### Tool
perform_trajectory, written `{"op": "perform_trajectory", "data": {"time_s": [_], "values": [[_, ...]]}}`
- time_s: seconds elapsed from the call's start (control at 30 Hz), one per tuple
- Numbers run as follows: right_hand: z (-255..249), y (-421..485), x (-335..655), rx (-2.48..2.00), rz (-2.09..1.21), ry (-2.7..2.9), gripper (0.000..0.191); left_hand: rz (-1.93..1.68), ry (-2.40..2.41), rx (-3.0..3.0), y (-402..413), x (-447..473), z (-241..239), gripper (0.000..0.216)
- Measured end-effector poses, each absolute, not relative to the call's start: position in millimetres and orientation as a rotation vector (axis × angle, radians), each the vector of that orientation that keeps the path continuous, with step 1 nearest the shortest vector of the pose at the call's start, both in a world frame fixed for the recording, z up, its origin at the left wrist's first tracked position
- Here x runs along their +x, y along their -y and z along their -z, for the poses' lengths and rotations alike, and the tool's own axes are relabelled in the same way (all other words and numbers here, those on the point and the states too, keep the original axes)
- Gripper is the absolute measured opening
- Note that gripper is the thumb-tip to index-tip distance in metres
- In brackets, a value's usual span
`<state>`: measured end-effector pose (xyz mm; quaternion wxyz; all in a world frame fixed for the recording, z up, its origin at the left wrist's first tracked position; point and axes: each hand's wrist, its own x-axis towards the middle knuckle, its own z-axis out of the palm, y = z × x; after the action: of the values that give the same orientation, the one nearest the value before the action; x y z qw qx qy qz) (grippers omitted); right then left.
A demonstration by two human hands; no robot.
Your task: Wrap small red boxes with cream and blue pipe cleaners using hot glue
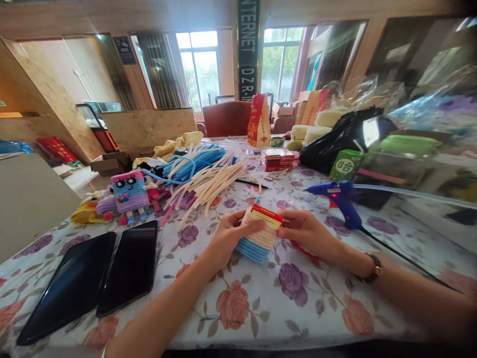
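The left hand pinches a red box over the table, thumb in front; cream and blue strips wrap it and its inside is hidden. The right hand touches its right edge; whether it pinches cannot be told. Beyond are stacked boxes, a paper bag and a black bag; a clear bin's contents blur. A glue gun sits right, stems and a doll left.

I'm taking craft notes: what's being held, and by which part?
A small cream-and-blue covered box. The left hand grips its left side and front; the right hand holds its upper right corner.
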<state>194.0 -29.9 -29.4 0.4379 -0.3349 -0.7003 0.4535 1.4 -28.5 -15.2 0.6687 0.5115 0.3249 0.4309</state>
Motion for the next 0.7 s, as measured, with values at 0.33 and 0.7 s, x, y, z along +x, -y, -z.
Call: {"op": "perform_trajectory", "data": {"time_s": [0.33, 0.7], "values": [[19.2, 30.1, 200.2, -0.828, -0.643, 1.925, 0.026, -1.092, -0.74, 1.431, 24.1, 0.1, 19.1, 0.034], [9.1, 33.7, 222.8, -0.554, 0.666, 2.246, 0.045, -1.15, -0.593, 1.457, 19.0, -0.4, 25.5, 0.095]]}}
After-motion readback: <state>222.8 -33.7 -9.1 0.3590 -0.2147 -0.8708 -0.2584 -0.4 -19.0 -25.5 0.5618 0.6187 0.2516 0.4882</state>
